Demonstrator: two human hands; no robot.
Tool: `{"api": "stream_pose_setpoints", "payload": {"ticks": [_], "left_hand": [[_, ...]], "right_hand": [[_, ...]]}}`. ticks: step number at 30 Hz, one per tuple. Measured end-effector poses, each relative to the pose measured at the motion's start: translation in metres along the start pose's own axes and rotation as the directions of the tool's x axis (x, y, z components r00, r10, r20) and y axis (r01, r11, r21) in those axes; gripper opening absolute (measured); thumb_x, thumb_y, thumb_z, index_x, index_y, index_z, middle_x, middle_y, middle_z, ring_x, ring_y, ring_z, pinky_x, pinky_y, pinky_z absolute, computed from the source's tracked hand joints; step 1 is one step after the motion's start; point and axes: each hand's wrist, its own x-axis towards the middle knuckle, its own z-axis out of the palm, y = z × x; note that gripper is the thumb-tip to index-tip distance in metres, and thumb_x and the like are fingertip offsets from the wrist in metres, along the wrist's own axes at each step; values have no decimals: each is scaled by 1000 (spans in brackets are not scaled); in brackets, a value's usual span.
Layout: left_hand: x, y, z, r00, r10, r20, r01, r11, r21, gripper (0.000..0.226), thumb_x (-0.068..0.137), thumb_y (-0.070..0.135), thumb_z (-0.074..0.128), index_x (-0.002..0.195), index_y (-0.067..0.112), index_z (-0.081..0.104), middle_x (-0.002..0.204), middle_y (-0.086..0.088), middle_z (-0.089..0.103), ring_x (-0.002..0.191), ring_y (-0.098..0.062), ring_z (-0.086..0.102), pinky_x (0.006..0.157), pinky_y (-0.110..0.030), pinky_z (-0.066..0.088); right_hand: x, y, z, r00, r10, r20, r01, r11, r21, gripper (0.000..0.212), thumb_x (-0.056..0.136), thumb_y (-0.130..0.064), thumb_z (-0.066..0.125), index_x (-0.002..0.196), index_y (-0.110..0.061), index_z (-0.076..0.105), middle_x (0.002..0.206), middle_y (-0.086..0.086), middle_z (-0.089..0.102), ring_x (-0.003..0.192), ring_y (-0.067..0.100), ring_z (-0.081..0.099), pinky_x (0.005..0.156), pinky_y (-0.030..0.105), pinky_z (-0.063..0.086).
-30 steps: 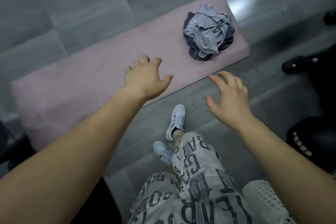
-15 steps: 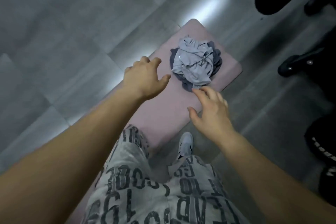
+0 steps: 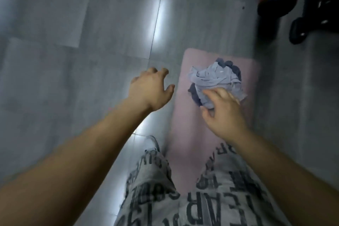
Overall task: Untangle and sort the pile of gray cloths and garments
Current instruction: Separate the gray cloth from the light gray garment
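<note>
The pile of gray cloths sits at the far end of the pink worktop. The right hand lays spread fingers on the pile's near edge. The left hand hovers over the floor beside the worktop, fingers loosely apart and holding nothing.

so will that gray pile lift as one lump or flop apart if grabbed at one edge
Likely floppy: the pile is thin, crumpled fabric, so it should sag. Probably light, being mostly airy folds. Light and dark pieces look interwound, so a pull at the edge by the right hand may drag several along.
</note>
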Motion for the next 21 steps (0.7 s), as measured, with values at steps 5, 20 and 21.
{"api": "stream_pose_setpoints", "payload": {"ticks": [5, 20, 21], "left_hand": [[84, -24, -36, 977, 191, 100, -202, 973, 116, 54, 96, 51, 48, 144, 25, 45, 140, -11, 50, 123, -35, 53, 96, -44, 45], [352, 47, 75, 662, 503, 555, -716, 642, 273, 85, 90, 54, 63, 157, 29, 16, 162, -9, 19, 142, -38, 34, 107, -57, 43], [364, 50, 93, 636, 503, 585, -736, 622, 266, 89, 89, 54, 64, 157, 31, 12, 163, -8, 16, 143, -38, 33, 106, -56, 44]], "right_hand": [[29, -38, 19, 975, 211, -65, -204, 974, 98, 55, 84, -36, 50, 134, -14, 58, 125, 10, 57, 115, 34, 55, 102, 51, 43], [169, 78, 136, 564, 800, -204, -670, 588, 453, 59, 84, -25, 72, 139, -18, 53, 145, 11, 42, 124, 39, 47, 96, 53, 50], [177, 90, 150, 527, 828, -192, -683, 547, 483, 61, 85, -27, 73, 142, -20, 51, 148, 10, 37, 127, 38, 44, 98, 52, 49]]}}
